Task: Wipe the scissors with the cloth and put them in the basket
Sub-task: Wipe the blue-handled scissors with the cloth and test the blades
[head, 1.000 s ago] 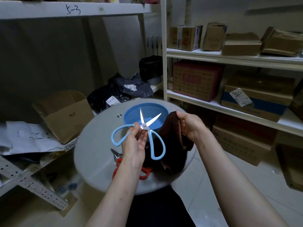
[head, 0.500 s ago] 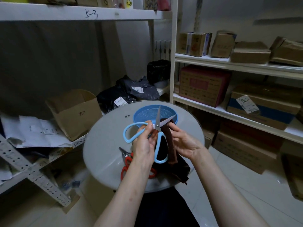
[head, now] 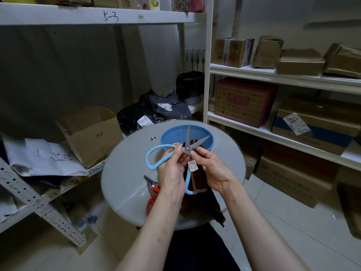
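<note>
Shelving first: white metal racks [head: 273, 74] fill the right wall with cardboard cartons, and a second rack runs along the left, so I have walls on both sides. Between them sits the round desk [head: 125, 173], smooth pale grey with a curved rim all around. Its left half is bare surface, and that is the open room I see. An open brown cardboard box [head: 91, 133] stands on the left shelf just beyond the rim.

Now the hands, raised over the middle of the desk. The left hand [head: 172, 173] has its grip pinched on the blue scissors [head: 188, 137] just below the pivot, and one big plastic loop sticks out to the left. The right hand [head: 213, 171] has its grip closed on the cloth [head: 199, 178], pressing it against the metal at the pivot. The cloth is dark brown and soft, hanging in a long strip down to the near rim.

The blades are spread in a narrow V, tips pointing far, over the basket [head: 172, 135]. That one is blue perforated plastic, round, at the far edge. Red-handled scissors [head: 153, 192] lie flat near-left, partly under the left wrist. A small white tag [head: 193, 166] dangles from the cloth.
</note>
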